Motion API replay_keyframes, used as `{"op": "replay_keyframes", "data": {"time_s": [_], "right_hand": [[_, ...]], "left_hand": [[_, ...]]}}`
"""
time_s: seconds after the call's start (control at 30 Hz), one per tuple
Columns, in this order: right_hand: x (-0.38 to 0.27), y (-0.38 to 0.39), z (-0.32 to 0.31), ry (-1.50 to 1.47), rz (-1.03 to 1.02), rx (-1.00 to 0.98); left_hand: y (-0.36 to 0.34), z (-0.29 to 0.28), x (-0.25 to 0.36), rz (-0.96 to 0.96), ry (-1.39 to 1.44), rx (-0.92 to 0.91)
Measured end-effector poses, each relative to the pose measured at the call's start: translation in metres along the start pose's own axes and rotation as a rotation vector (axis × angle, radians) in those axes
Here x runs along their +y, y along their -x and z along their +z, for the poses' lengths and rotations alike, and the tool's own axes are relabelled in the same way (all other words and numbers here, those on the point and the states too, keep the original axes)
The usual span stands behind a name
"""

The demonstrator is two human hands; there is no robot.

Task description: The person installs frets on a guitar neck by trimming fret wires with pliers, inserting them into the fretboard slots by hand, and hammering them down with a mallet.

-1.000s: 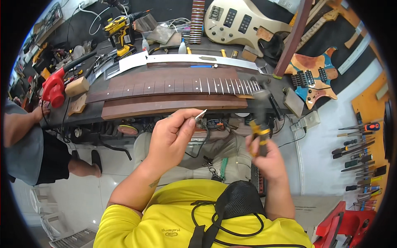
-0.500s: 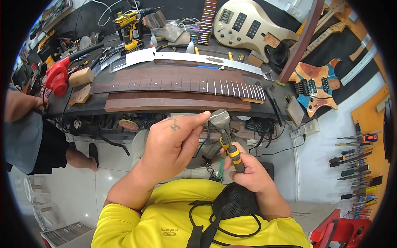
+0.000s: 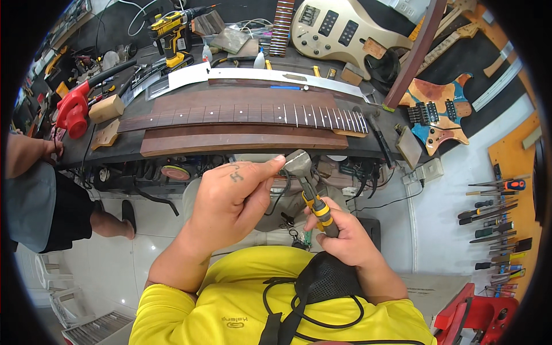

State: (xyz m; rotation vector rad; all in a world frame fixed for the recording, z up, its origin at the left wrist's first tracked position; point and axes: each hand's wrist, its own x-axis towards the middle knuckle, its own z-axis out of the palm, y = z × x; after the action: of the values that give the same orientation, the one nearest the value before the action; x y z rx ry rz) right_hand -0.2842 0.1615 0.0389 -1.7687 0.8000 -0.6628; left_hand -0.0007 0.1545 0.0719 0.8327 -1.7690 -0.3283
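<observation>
Above my lap, my right hand [image 3: 344, 234] is closed round the yellow-and-black handles of a pair of pliers [image 3: 319, 210] with a broad, flat metal head. Across that head runs a thin bright strip that looks like fret wire [image 3: 296, 161]. My left hand [image 3: 227, 192] pinches at the strip's left end, thumb and forefinger touching the jaw's corner; the fingertips hide that end. Just beyond, on the bench, lies a guitar neck [image 3: 230, 116] with a dark fretboard; bright frets show on its right part, and the left part has only slots and dots.
Dark wooden boards [image 3: 247, 144] lie beneath the neck, with a metal straightedge [image 3: 333, 87] behind. A yellow drill [image 3: 172, 39], a red blower [image 3: 73, 112] and guitar bodies [image 3: 438, 112] crowd the bench. Another person [image 3: 34, 190] stands at left; files [image 3: 500, 233] hang at right.
The pliers' head and my left hand have shifted slightly left in view, still together. The bench has also moved a little left and up in the picture. Both grips look the same.
</observation>
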Motion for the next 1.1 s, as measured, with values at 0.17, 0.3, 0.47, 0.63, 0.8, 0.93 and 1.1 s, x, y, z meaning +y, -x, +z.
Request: {"op": "replay_keyframes", "data": {"time_s": [0.17,0.3,0.47,0.63,0.8,0.93,1.1], "right_hand": [[0.003,0.000,0.003,-0.057,0.037,0.014],[0.000,-0.003,0.004,-0.044,0.031,0.007],[0.001,-0.002,0.010,-0.042,0.065,0.081],[-0.003,-0.007,0.017,-0.106,0.122,0.262],[0.002,-0.011,0.010,-0.041,0.104,-0.069],[0.003,-0.014,0.016,-0.267,0.157,-0.071],[0.010,-0.015,0.016,-0.300,0.134,-0.076]], "left_hand": [[0.003,0.000,-0.003,-0.040,0.039,0.004],[0.005,-0.004,-0.004,-0.056,0.069,-0.016],[0.008,-0.004,-0.008,-0.062,0.100,-0.012],[0.010,-0.011,-0.010,-0.424,0.308,-0.053],[-0.001,0.018,-0.043,-0.521,1.179,-0.095],[0.004,0.052,-0.052,-0.394,1.761,-0.414],[0.010,0.062,-0.053,-0.347,1.811,-0.382]]}}
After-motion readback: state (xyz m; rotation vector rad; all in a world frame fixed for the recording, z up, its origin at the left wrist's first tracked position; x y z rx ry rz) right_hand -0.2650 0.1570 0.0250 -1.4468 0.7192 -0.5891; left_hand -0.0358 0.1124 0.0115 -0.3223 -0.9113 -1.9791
